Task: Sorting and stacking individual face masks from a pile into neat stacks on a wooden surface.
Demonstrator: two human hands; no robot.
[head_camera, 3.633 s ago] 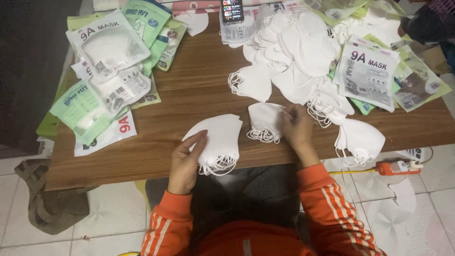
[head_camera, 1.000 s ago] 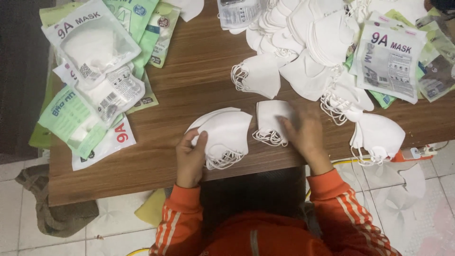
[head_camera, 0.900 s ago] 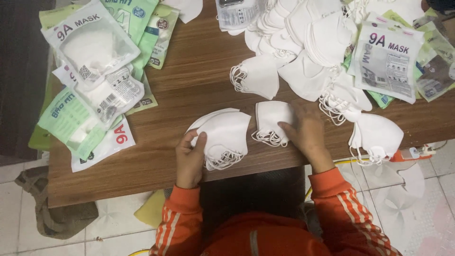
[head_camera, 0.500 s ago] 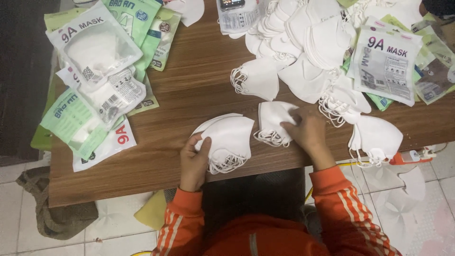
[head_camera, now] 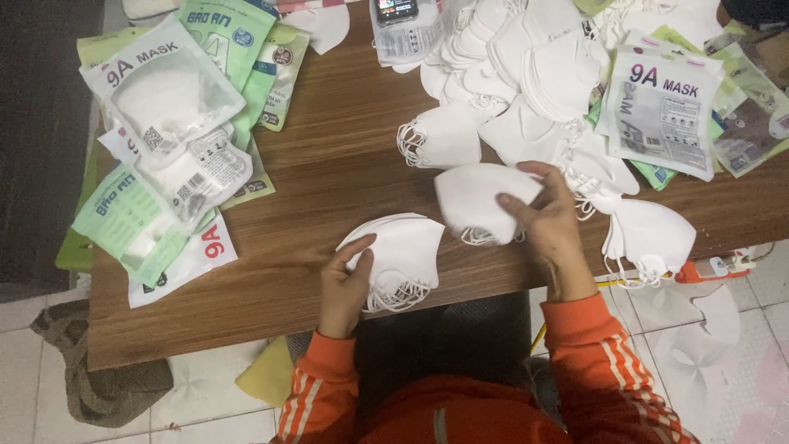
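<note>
My left hand (head_camera: 348,279) rests on a small stack of folded white face masks (head_camera: 403,256) near the front edge of the wooden table (head_camera: 345,156), fingers holding the stack's left side. My right hand (head_camera: 549,220) grips a second bunch of white masks (head_camera: 477,200) and holds it just right of the first stack, thumb on top. Both sleeves are orange with white stripes.
A big heap of loose white masks (head_camera: 526,74) fills the back right. Another mask pile (head_camera: 649,234) lies at my right. Sealed mask packets (head_camera: 164,140) cover the left side, more packets (head_camera: 662,111) the right. A phone on a box (head_camera: 399,25) sits at the back.
My right hand has lifted its bunch of masks and shifted it slightly up and right. The left hand stays on the front stack.
</note>
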